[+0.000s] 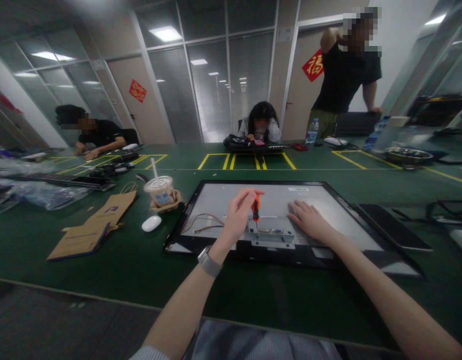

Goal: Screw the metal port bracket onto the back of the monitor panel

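A flat display panel (351, 220) with a black frame and grey back lies on the green table in front of me. My left hand (240, 212) is closed around an orange and black screwdriver (256, 209), held upright. Its tip points down at a metal bracket (272, 239) with connector ports near the panel's close edge; I cannot make out a screw there. My right hand (309, 220) rests flat on the panel's back, fingers spread. Thin cables (206, 220) lie on the panel to the left of my left hand.
Left of the panel stand an iced drink cup (161, 192) in a carrier, a white mouse (151, 223) and brown paper bags (90, 225). A dark slab (394, 226) lies against the right side. Across the table are three people, one standing.
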Demonstrator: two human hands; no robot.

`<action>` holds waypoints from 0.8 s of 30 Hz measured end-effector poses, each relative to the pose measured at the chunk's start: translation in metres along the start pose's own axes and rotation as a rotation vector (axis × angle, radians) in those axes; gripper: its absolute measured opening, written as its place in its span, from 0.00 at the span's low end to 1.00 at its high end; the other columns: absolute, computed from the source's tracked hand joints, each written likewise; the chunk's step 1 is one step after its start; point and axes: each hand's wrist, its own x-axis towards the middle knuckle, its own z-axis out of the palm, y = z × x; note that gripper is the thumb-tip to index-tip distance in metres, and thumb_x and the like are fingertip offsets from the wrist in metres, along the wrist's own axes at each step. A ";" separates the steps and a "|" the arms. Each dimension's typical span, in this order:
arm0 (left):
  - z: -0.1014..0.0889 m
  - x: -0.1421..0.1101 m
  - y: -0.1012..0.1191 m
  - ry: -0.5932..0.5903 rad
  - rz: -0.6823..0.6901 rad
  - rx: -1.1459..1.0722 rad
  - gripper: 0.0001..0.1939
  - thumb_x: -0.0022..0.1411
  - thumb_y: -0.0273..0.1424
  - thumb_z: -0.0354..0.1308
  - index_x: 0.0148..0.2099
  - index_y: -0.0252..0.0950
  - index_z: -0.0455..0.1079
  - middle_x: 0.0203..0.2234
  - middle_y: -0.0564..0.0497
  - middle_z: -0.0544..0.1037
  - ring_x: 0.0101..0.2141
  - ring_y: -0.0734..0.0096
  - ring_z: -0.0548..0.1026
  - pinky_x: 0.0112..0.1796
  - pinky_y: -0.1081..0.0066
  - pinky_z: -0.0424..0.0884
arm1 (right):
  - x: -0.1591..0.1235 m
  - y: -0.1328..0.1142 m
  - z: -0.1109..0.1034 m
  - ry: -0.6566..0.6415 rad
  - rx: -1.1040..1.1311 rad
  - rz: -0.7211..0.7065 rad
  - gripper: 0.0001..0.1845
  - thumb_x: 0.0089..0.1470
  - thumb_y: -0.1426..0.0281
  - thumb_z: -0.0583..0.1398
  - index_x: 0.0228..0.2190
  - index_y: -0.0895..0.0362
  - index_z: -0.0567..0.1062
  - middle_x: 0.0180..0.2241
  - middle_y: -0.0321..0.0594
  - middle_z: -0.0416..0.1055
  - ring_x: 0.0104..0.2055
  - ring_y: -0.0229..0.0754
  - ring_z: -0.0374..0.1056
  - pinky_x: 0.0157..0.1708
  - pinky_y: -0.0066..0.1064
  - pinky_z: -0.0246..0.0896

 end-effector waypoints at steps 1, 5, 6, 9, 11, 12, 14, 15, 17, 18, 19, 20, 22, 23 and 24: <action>0.000 0.000 0.002 0.003 0.012 0.023 0.14 0.68 0.41 0.58 0.39 0.37 0.79 0.34 0.49 0.75 0.33 0.72 0.72 0.37 0.71 0.69 | 0.000 0.000 0.000 0.004 -0.002 -0.008 0.32 0.68 0.57 0.43 0.62 0.60 0.67 0.65 0.58 0.63 0.66 0.60 0.59 0.62 0.54 0.55; 0.000 0.000 0.005 -0.024 0.008 0.050 0.15 0.68 0.42 0.57 0.41 0.36 0.79 0.31 0.50 0.74 0.32 0.71 0.72 0.37 0.71 0.70 | 0.000 0.001 0.002 0.018 0.013 -0.007 0.30 0.68 0.58 0.44 0.62 0.58 0.67 0.65 0.57 0.63 0.66 0.60 0.59 0.62 0.55 0.55; 0.000 0.000 0.004 -0.027 0.001 0.041 0.16 0.69 0.42 0.55 0.43 0.36 0.78 0.31 0.49 0.75 0.34 0.70 0.73 0.38 0.70 0.70 | 0.001 0.001 0.003 0.019 0.019 -0.002 0.30 0.68 0.58 0.44 0.62 0.57 0.67 0.65 0.56 0.63 0.67 0.60 0.59 0.62 0.55 0.55; 0.000 0.001 0.000 -0.021 -0.018 0.000 0.18 0.72 0.41 0.51 0.44 0.36 0.77 0.31 0.48 0.77 0.37 0.67 0.75 0.42 0.68 0.71 | 0.001 0.002 0.004 0.011 0.015 0.015 0.31 0.68 0.58 0.44 0.63 0.57 0.66 0.66 0.56 0.63 0.67 0.60 0.58 0.63 0.55 0.54; 0.000 0.001 0.000 -0.013 -0.006 0.008 0.17 0.70 0.41 0.53 0.42 0.36 0.78 0.33 0.47 0.77 0.37 0.67 0.74 0.42 0.68 0.71 | 0.001 0.001 0.004 0.004 0.003 0.015 0.31 0.68 0.58 0.44 0.63 0.58 0.66 0.66 0.56 0.62 0.67 0.60 0.58 0.63 0.55 0.53; 0.000 0.001 0.001 -0.008 0.007 0.026 0.15 0.69 0.41 0.56 0.40 0.37 0.78 0.34 0.47 0.77 0.37 0.68 0.74 0.42 0.69 0.71 | 0.001 0.001 0.004 0.003 0.000 0.011 0.31 0.68 0.58 0.44 0.63 0.58 0.67 0.66 0.56 0.63 0.67 0.60 0.58 0.63 0.55 0.53; 0.001 0.001 0.004 -0.006 0.030 0.070 0.12 0.65 0.40 0.61 0.38 0.37 0.79 0.35 0.48 0.75 0.37 0.69 0.73 0.42 0.69 0.70 | 0.001 0.001 0.002 0.003 -0.002 0.002 0.31 0.68 0.58 0.44 0.62 0.58 0.67 0.65 0.56 0.63 0.67 0.59 0.58 0.63 0.55 0.53; 0.001 0.000 0.006 -0.015 0.031 0.082 0.11 0.65 0.39 0.61 0.38 0.38 0.79 0.35 0.48 0.75 0.36 0.69 0.73 0.41 0.70 0.70 | 0.000 0.000 0.001 0.002 -0.002 0.001 0.31 0.68 0.58 0.43 0.63 0.58 0.67 0.65 0.56 0.63 0.67 0.59 0.58 0.63 0.54 0.54; 0.001 0.000 0.007 -0.040 0.014 0.070 0.12 0.67 0.38 0.58 0.43 0.38 0.79 0.34 0.49 0.76 0.35 0.70 0.73 0.40 0.70 0.70 | 0.000 0.000 0.000 -0.005 -0.001 0.007 0.31 0.68 0.58 0.43 0.63 0.59 0.66 0.66 0.57 0.62 0.67 0.59 0.57 0.63 0.54 0.53; 0.001 -0.001 0.006 -0.050 0.003 0.051 0.13 0.69 0.38 0.56 0.45 0.37 0.78 0.33 0.49 0.76 0.34 0.70 0.73 0.40 0.70 0.70 | 0.000 -0.001 0.000 -0.008 0.000 0.013 0.31 0.68 0.58 0.43 0.63 0.59 0.66 0.66 0.57 0.62 0.67 0.59 0.57 0.63 0.54 0.53; 0.001 -0.001 0.006 -0.054 -0.005 0.031 0.14 0.70 0.37 0.53 0.46 0.37 0.77 0.33 0.49 0.77 0.35 0.70 0.74 0.40 0.70 0.70 | 0.000 -0.001 0.000 -0.011 0.003 0.018 0.32 0.68 0.58 0.43 0.63 0.59 0.66 0.66 0.57 0.62 0.68 0.59 0.57 0.64 0.54 0.53; 0.001 -0.001 0.005 -0.053 -0.009 0.014 0.15 0.71 0.37 0.51 0.47 0.37 0.77 0.32 0.49 0.77 0.36 0.70 0.74 0.41 0.69 0.70 | 0.000 -0.001 0.000 -0.012 0.006 0.022 0.32 0.68 0.57 0.43 0.63 0.59 0.66 0.66 0.57 0.62 0.68 0.59 0.57 0.64 0.54 0.53; 0.002 -0.001 0.003 -0.041 -0.011 0.005 0.15 0.72 0.36 0.50 0.45 0.37 0.77 0.33 0.48 0.77 0.37 0.70 0.74 0.42 0.69 0.70 | 0.001 -0.001 0.000 -0.007 0.011 0.019 0.32 0.68 0.57 0.43 0.63 0.59 0.66 0.66 0.57 0.62 0.68 0.60 0.57 0.63 0.55 0.53; 0.002 -0.001 0.003 -0.037 -0.009 0.013 0.14 0.71 0.37 0.52 0.44 0.37 0.77 0.34 0.48 0.77 0.36 0.70 0.74 0.41 0.69 0.70 | 0.001 -0.001 0.001 -0.002 0.011 0.014 0.32 0.68 0.57 0.43 0.63 0.59 0.67 0.66 0.57 0.62 0.67 0.60 0.57 0.63 0.55 0.53; 0.002 0.000 0.004 -0.035 -0.006 0.023 0.13 0.69 0.37 0.55 0.42 0.37 0.78 0.35 0.48 0.76 0.35 0.71 0.73 0.40 0.69 0.70 | 0.001 -0.001 0.001 0.001 0.011 0.009 0.31 0.67 0.58 0.43 0.62 0.59 0.67 0.66 0.57 0.62 0.67 0.60 0.57 0.63 0.56 0.53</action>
